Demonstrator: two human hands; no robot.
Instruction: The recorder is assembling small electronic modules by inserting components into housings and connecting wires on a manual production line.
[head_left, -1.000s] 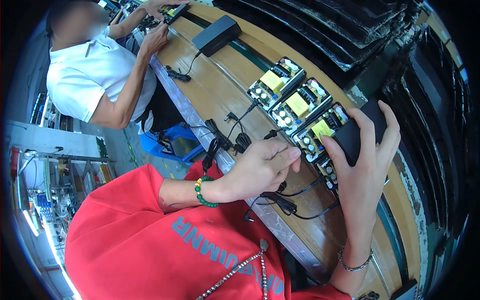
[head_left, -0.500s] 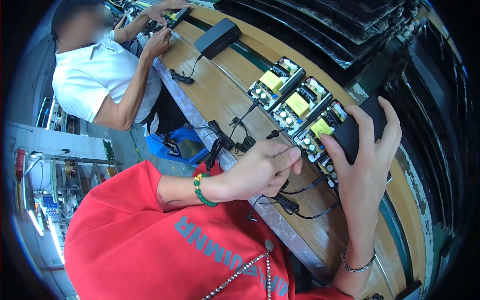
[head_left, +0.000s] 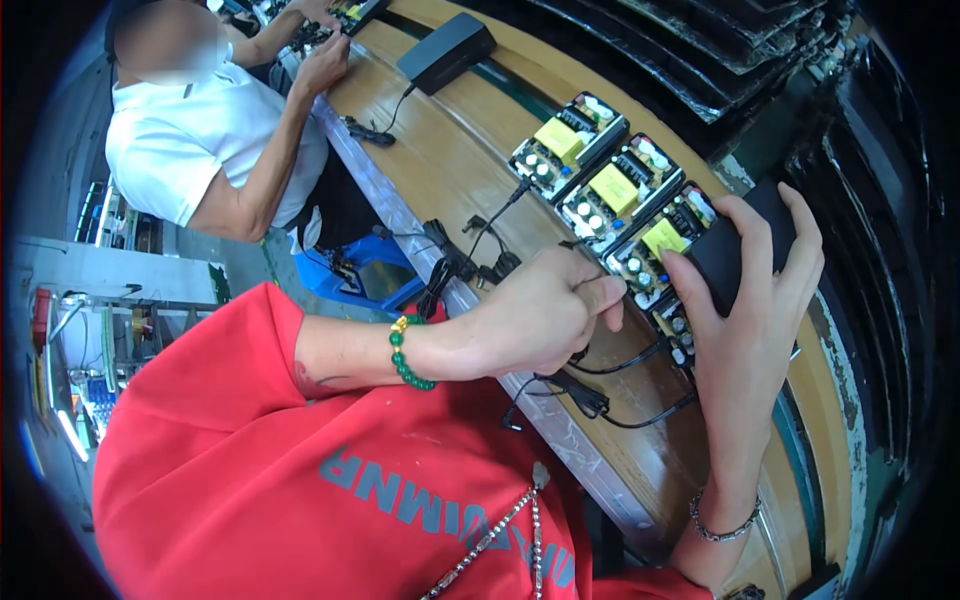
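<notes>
Several open power adapters stand in a slanting row on the bench, their yellow transformers and circuit boards showing; one open adapter (head_left: 620, 190) lies mid-row. My right hand (head_left: 745, 320) spans a black plastic cover (head_left: 722, 262), thumb on one side and fingers over the other, above the nearer adapters. That cover and the hand hide part of the units beneath. My left hand (head_left: 560, 310) is closed beside the row, thumb pressed against the curled index finger. Whatever it pinches is hidden. Black cables (head_left: 585, 395) with plugs lie below it along the bench edge.
A closed black adapter (head_left: 447, 52) lies farther up the wooden bench (head_left: 430, 150). At the far left end a co-worker in a white shirt (head_left: 210, 140) handles another unit. A blue stool (head_left: 355, 280) stands beside the bench. Stacked black trays (head_left: 660, 50) fill the far right side.
The view has shifted slightly, so the bench sits a little higher and farther right. My left hand now covers more of a black cable end by the row. My right hand keeps its hold.
</notes>
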